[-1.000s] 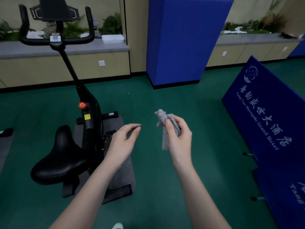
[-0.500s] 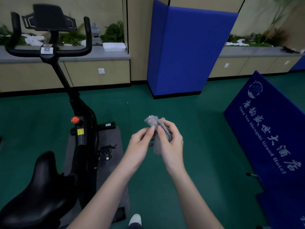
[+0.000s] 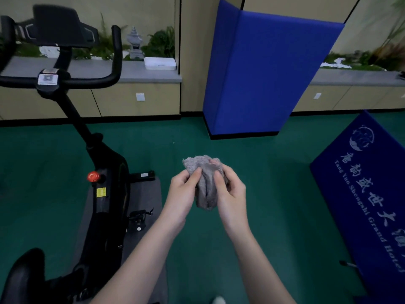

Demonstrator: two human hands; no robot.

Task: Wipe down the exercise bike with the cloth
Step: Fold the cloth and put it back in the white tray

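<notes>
A crumpled grey cloth (image 3: 206,183) is held in front of me above the green floor. My left hand (image 3: 183,194) pinches its left side and my right hand (image 3: 231,194) grips its right side. The black exercise bike (image 3: 107,194) stands to my left on a grey mat (image 3: 144,198), apart from both hands. Its handlebars (image 3: 96,81) and console (image 3: 63,27) rise at the upper left, a red knob (image 3: 93,177) sits on the frame, and the saddle (image 3: 19,279) shows at the bottom left corner.
A tall blue padded mat (image 3: 263,73) stands against the wall ahead. A blue banner board (image 3: 368,194) with white lettering leans at the right. Low cabinets with a grey ledge (image 3: 135,71) and plants line the back wall. Green floor (image 3: 274,183) stretches between bike and banner.
My left hand has come across and taken hold of the cloth beside the right hand. The view has shifted right and down, so the bike sits further left in view.
</notes>
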